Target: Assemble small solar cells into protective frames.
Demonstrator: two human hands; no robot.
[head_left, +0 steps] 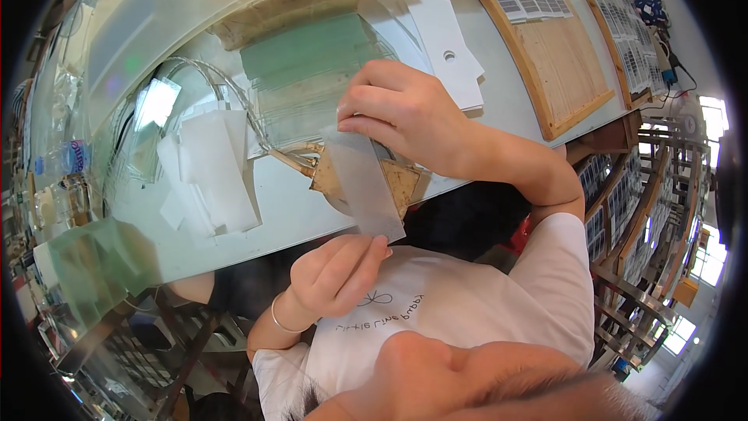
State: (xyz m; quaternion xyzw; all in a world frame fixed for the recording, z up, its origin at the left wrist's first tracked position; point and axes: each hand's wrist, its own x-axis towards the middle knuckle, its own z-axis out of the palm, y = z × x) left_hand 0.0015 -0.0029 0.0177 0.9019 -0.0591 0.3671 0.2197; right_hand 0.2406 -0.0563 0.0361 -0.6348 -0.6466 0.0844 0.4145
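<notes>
The person wears a white short-sleeved T-shirt (467, 304) and a thin silver bangle (282, 320).

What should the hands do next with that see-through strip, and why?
Probably lift the clear strip free. The left hand pinches its near end and the right hand presses its far end, which lies over a brown pad at the table edge, so both ends are already gripped.

Two hands (405, 113), one translucent strip (366, 183), one bracelet (282, 321).
</notes>
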